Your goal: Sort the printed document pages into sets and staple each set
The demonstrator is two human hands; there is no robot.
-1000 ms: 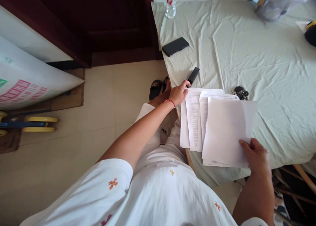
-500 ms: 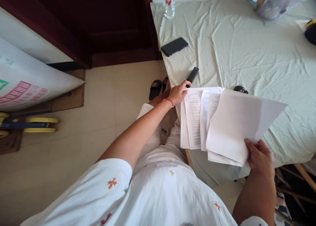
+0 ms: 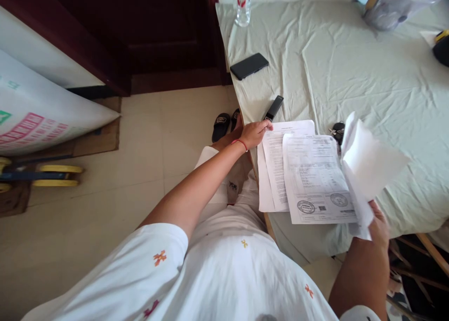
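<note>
My left hand rests flat on the upper left corner of a fanned stack of printed papers at the table's near edge, its fingers spread. A stamped document lies on top of that stack. My right hand grips a lifted bundle of white sheets, tilted up and off to the right of the stack. A bunch of keys shows just behind the papers.
A pale green cloth covers the table. On it lie a black phone, a small black remote, a water bottle and a clear bag at the back. Black sandals stand on the tiled floor.
My right hand has lifted the top sheets up and swung them to the right, uncovering the stamped document beneath. My left hand has stayed on the stack's corner.
</note>
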